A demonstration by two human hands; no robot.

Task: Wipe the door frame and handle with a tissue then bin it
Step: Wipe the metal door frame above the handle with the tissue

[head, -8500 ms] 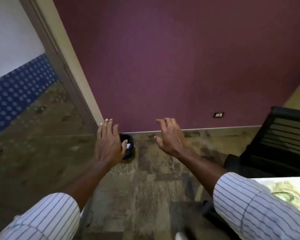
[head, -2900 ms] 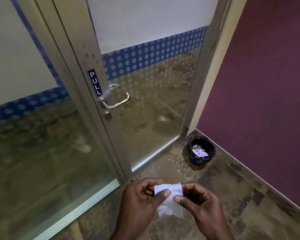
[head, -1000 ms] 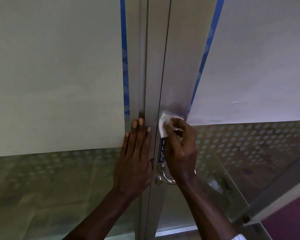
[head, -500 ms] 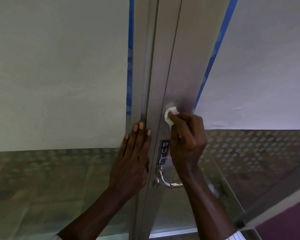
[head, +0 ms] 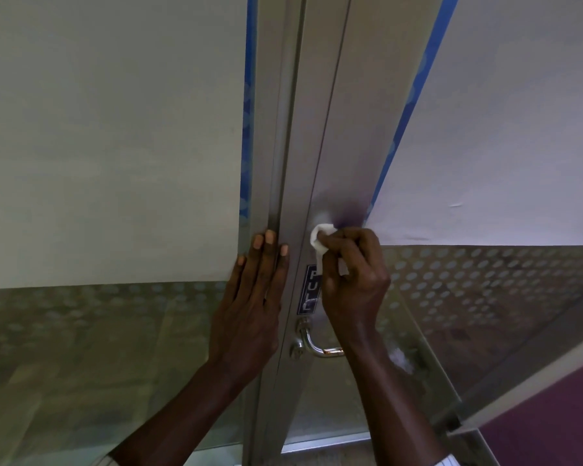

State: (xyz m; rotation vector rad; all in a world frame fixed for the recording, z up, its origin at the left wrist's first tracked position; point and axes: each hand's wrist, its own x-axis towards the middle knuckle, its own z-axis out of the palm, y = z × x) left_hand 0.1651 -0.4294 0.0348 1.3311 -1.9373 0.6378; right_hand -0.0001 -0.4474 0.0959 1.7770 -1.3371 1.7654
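Note:
A silver metal door frame (head: pixel 337 136) runs up the middle of the view between frosted glass panels. My right hand (head: pixel 354 280) is closed around a crumpled white tissue (head: pixel 319 237) and presses it against the frame just above a blue PULL label (head: pixel 311 290). Below the label sits the chrome lever handle (head: pixel 317 346), partly hidden behind my right wrist. My left hand (head: pixel 253 304) lies flat with fingers together on the neighbouring fixed frame post, left of the door's edge. The bin is out of view.
Frosted glass with a dotted lower band (head: pixel 485 284) fills the door to the right, and a similar fixed panel (head: pixel 108 146) stands to the left. A purple wall (head: pixel 559 428) shows at the bottom right corner.
My right hand with the tissue has slid up the frame from beside the PULL label to just above it. The left hand has stayed flat on the post.

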